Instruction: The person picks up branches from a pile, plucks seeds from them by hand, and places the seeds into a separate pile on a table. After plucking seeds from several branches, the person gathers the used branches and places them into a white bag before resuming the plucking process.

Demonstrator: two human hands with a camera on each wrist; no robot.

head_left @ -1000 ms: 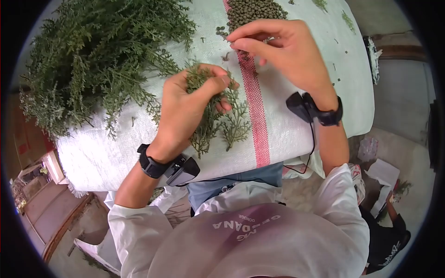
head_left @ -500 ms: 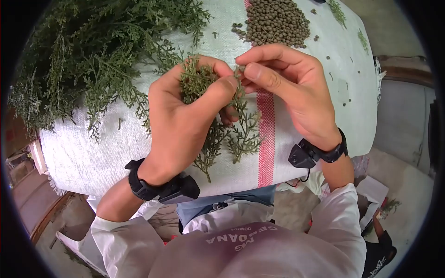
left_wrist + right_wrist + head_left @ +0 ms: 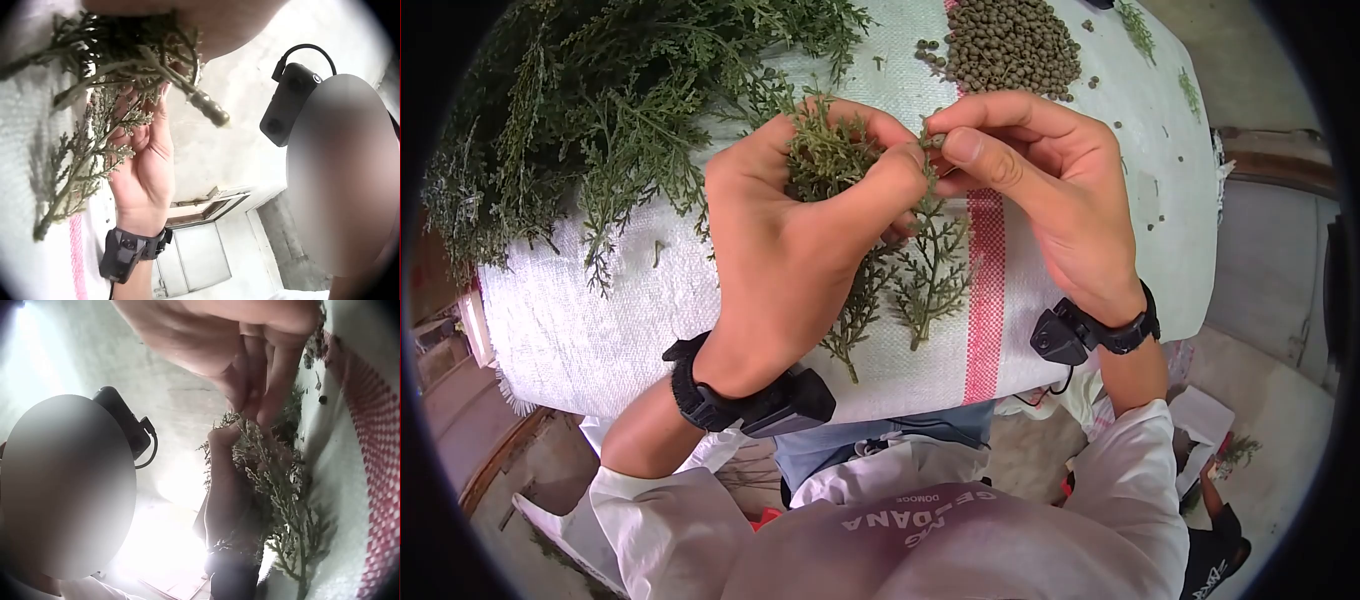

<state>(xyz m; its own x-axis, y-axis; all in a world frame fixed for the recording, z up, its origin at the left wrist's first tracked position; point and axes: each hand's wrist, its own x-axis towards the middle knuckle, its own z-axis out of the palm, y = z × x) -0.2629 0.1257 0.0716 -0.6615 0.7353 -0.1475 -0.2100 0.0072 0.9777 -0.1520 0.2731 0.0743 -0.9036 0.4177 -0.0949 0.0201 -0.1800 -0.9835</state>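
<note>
My left hand (image 3: 775, 250) holds a bunch of green conifer sprigs between thumb and curled fingers. One flat sprig (image 3: 930, 280) hangs below its fingertips, and cut stems show close up in the left wrist view. Right beside the left thumb, my right hand (image 3: 1070, 205) pinches a small round cone (image 3: 938, 141) at the top of that sprig with thumb and forefinger. The fingertips of both hands nearly meet. Beyond the right hand lies a pile of small brown round cones (image 3: 1020, 50).
A white woven sack (image 3: 640, 330) with a red checked stripe (image 3: 985, 310) forms the work surface. Leafy branches (image 3: 570, 120) are heaped at its far left. Loose sprigs (image 3: 1136, 30) and stray cones lie at the right. Another person (image 3: 1220, 540) is at lower right.
My right hand has come from near the cone pile to the sprigs in my left hand and now pinches a cone there. The left hand keeps its hold. The head view has shifted.
</note>
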